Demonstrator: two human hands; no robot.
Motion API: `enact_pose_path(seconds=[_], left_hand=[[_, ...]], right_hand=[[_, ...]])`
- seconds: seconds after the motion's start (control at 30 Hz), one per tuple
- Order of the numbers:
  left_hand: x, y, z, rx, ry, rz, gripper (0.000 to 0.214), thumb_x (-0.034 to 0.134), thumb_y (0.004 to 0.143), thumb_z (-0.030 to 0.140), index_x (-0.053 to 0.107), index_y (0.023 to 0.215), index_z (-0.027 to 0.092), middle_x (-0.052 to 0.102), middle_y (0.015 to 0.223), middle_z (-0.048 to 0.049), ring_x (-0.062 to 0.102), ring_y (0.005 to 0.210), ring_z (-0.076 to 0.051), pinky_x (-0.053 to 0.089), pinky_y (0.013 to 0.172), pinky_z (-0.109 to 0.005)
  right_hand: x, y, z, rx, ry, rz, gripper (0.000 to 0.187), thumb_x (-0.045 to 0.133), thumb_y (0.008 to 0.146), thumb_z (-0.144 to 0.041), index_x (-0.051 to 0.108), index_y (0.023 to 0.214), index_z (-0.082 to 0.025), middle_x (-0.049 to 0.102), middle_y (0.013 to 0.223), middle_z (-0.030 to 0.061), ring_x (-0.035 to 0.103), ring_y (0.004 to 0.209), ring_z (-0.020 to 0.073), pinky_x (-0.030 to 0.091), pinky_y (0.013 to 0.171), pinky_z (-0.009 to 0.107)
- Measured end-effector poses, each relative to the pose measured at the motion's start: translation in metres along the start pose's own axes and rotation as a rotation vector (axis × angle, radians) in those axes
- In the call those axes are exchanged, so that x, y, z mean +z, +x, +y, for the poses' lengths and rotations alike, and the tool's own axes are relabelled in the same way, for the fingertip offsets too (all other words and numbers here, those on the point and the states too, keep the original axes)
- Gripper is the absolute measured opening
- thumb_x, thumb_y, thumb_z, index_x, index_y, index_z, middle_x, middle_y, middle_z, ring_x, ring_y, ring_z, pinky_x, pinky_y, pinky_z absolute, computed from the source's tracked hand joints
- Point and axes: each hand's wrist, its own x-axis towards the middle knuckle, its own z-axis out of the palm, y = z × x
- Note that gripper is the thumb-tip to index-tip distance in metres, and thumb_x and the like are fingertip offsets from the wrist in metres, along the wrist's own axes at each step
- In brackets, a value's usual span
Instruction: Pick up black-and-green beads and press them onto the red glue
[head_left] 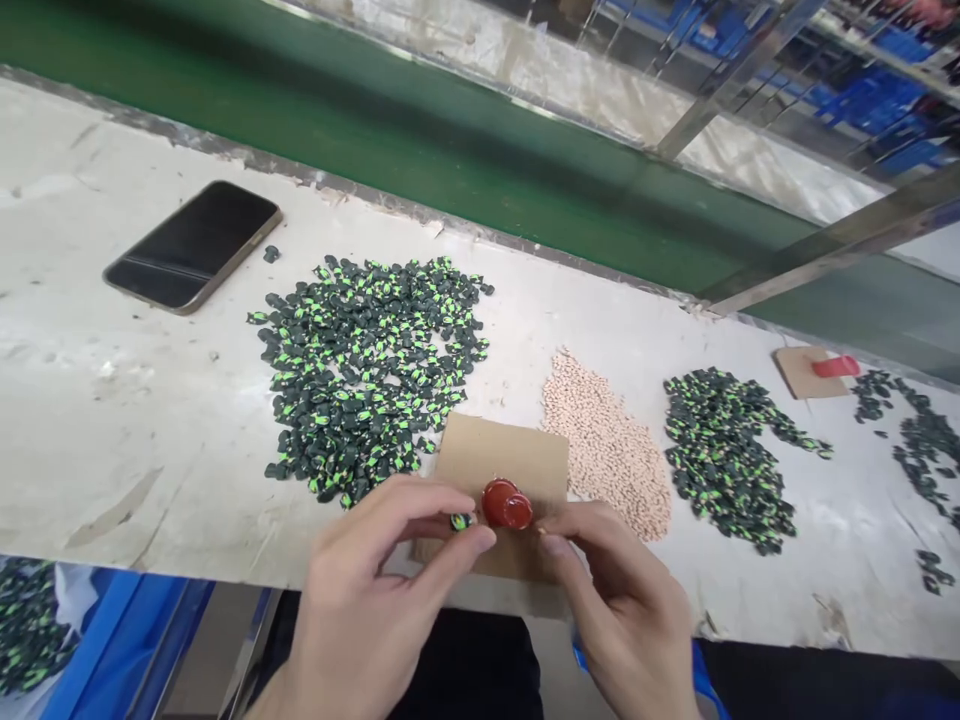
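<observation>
Evidently pinched a small black-and-green piece (pixel 460 521) between thumb and index finger of the left hand (pixel 382 575), just off the red cap (pixel 499 500) toward nine o'clock. Held thumb and index fingertips of the right hand (pixel 630 590) together, at four o'clock from the cap, seemingly clamped on a pink pellet (pixel 541 531) (though too tiny to be certain). Had the cap on a cardboard pad (pixel 499 448), with a heap of similar pieces (pixel 375 365) toward ten o'clock and a spread of pellets (pixel 607 440) toward two. Judged the piece very light, probably firm rubber or plastic, hardly fragile but easily flicked away; best taken by opposite edges. Guessed the pellet lighter yet, hard and apt to roll, suiting a bare fingertip pinch.
</observation>
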Motion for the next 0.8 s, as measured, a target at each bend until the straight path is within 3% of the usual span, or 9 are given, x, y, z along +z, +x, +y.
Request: enact_pose_path(seconds=[0.13,0.27,0.37,0.47,0.6,0.8], left_hand=[[-0.004,0.0,-0.005,-0.089,0.006,0.066,0.026,0.08,0.081,0.007,0.08,0.089,0.032,0.082,0.09,0.0109,0.077,0.079,-0.007,0.059,0.079,-0.007],[-0.007,0.001,-0.007,-0.074,0.029,0.098,0.027,0.08,0.081,0.01,0.082,0.095,0.033,0.079,0.107,0.0069,0.076,0.084,-0.008,0.061,0.077,-0.009],[-0.008,0.001,-0.008,-0.059,0.045,0.075,0.024,0.079,0.082,0.01,0.082,0.089,0.033,0.08,0.096,0.0075,0.077,0.085,-0.01,0.062,0.077,-0.011],[-0.007,-0.001,-0.008,-0.102,0.019,0.07,0.028,0.079,0.082,0.009,0.082,0.091,0.036,0.08,0.083,0.0097,0.074,0.066,-0.009,0.061,0.062,-0.01],[-0.007,-0.001,-0.003,-0.125,-0.032,0.065,0.032,0.078,0.08,0.007,0.084,0.091,0.038,0.081,0.082,0.0096,0.074,0.063,-0.009,0.059,0.058,-0.008],[-0.003,-0.001,0.005,-0.189,-0.097,-0.123,0.033,0.071,0.084,0.009,0.084,0.097,0.036,0.083,0.086,0.0061,0.079,0.069,-0.011,0.061,0.064,-0.008]], right_hand=[[0.005,0.001,0.003,-0.022,-0.038,-0.042,0.017,0.063,0.097,-0.011,0.071,0.093,-0.025,0.072,0.089,0.0032,0.07,0.085,0.0172,0.056,0.073,0.026],[0.005,0.001,0.005,-0.031,-0.05,-0.047,0.019,0.063,0.097,-0.009,0.072,0.095,-0.026,0.073,0.091,0.0032,0.07,0.086,0.0176,0.055,0.072,0.027],[0.004,0.0,0.007,-0.019,-0.055,-0.044,0.019,0.063,0.097,-0.009,0.072,0.097,-0.025,0.074,0.092,0.0043,0.07,0.086,0.0189,0.056,0.071,0.029],[0.004,-0.001,0.007,-0.009,-0.054,-0.05,0.017,0.064,0.096,-0.01,0.073,0.095,-0.025,0.074,0.091,0.0051,0.07,0.084,0.02,0.056,0.07,0.03],[0.003,0.001,0.005,0.005,-0.032,-0.034,0.017,0.065,0.095,-0.011,0.075,0.094,-0.025,0.076,0.09,0.0052,0.071,0.083,0.0201,0.056,0.071,0.03],[-0.006,0.001,-0.007,0.178,0.267,0.018,0.01,0.073,0.094,-0.021,0.077,0.089,-0.028,0.074,0.081,0.0005,0.07,0.077,0.0152,0.058,0.069,0.022]])
